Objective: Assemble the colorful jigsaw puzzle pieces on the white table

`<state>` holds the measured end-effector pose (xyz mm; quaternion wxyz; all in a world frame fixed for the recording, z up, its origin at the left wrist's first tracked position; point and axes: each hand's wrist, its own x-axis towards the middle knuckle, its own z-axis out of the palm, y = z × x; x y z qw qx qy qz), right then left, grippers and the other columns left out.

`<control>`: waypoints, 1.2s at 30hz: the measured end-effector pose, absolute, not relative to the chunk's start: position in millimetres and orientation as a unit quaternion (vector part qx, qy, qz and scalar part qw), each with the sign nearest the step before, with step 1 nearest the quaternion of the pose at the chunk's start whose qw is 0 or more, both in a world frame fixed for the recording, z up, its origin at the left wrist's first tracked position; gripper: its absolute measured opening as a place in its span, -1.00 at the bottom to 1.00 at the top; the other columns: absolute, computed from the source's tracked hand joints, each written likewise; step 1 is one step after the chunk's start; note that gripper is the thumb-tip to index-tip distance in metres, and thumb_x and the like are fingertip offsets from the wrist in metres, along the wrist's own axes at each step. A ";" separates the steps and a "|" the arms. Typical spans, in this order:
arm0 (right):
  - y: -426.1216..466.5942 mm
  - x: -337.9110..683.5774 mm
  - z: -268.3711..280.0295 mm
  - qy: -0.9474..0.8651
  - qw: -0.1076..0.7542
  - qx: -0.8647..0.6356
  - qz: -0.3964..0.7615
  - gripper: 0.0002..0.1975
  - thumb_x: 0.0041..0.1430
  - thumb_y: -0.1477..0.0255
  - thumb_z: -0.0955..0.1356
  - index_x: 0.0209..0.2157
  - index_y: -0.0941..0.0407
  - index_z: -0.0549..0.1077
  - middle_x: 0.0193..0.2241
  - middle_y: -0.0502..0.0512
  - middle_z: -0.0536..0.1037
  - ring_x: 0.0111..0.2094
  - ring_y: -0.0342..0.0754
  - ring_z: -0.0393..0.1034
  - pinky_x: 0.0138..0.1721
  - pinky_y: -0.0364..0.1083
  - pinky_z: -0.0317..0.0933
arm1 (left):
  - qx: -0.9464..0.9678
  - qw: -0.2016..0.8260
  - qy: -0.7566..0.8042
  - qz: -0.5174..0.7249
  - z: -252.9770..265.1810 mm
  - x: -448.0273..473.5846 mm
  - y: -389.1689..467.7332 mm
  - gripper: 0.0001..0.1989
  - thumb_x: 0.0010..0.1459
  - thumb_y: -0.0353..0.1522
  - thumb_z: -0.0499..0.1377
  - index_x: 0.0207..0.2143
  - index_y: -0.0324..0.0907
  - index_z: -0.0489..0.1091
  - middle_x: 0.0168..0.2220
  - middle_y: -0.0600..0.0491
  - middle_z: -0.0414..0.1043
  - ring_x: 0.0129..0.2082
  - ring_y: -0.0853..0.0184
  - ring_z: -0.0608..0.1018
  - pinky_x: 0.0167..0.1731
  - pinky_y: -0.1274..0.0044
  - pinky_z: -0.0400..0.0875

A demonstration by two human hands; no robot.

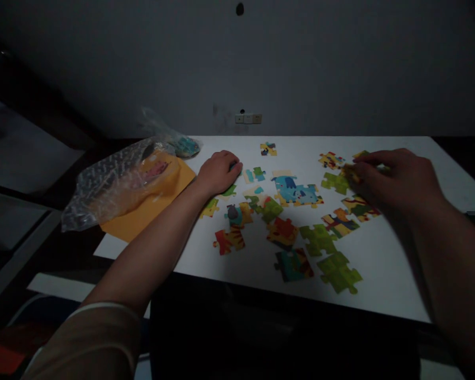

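Note:
My right hand [399, 177] is over the right side of the table, its thumb and fingertips pinching a small yellowish puzzle piece [351, 173]. Just below it lie a green piece [335, 182] and a yellow-and-red piece [361, 208]. On the left, my left hand [220, 171] rests on the tabletop with its fingers curled; something dark bluish shows by the thumb, too small to name. Between the hands, joined pieces form a picture of blue elephants [295, 190]. Closer to me are an orange piece [283, 232], a teal piece [295, 264] and green pieces [339, 272].
A yellow envelope [126, 224] lies at the left of the white table [237, 264], with a clear bubble-wrap bag [98, 179] on it. Behind the bag is a plastic bag with teal contents [186, 146]. Wall sockets [248, 119] show beyond the far edge.

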<state>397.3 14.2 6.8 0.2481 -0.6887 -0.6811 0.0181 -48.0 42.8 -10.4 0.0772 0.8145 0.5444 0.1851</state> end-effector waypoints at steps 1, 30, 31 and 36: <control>13.4 396.8 7.3 -0.681 0.247 -0.689 0.018 -0.43 0.18 0.07 0.34 -0.01 0.13 0.77 -0.03 0.41 0.72 0.00 0.31 0.54 0.12 0.26 0.36 | 0.817 0.075 0.544 0.175 -9.9 -46.4 41.1 -0.53 0.54 -0.10 0.05 0.16 -0.15 0.61 0.29 -0.20 0.59 0.34 -0.02 0.54 0.41 0.11 0.39; -99.5 276.9 42.8 -0.942 0.026 -0.224 0.249 -0.39 0.11 0.38 0.68 0.20 0.05 0.65 0.24 0.32 0.56 0.25 0.34 0.42 0.26 0.26 0.37 | 0.810 0.073 0.574 0.101 -10.8 -32.6 35.8 -0.26 0.56 0.03 -0.06 0.52 -0.24 0.32 0.63 -0.26 0.17 0.62 -0.13 0.24 0.59 0.03 0.08; -99.0 277.8 42.5 -0.941 0.030 -0.225 0.251 -0.43 0.10 0.39 0.68 0.17 0.03 0.67 0.23 0.31 0.56 0.24 0.34 0.43 0.25 0.25 0.38 | 0.810 0.073 0.573 0.101 -10.9 -32.7 35.9 -0.26 0.56 0.03 -0.05 0.52 -0.24 0.33 0.62 -0.26 0.17 0.62 -0.14 0.24 0.59 0.02 0.09; -100.0 277.5 45.6 -0.935 0.024 -0.220 0.276 -0.65 0.18 0.47 0.60 0.01 0.03 0.68 0.16 0.26 0.57 0.15 0.25 0.46 0.20 0.19 0.40 | 0.812 0.076 0.568 0.112 -11.2 -34.0 36.7 -0.30 0.55 0.02 -0.02 0.50 -0.19 0.37 0.61 -0.22 0.22 0.61 -0.15 0.26 0.58 -0.01 0.13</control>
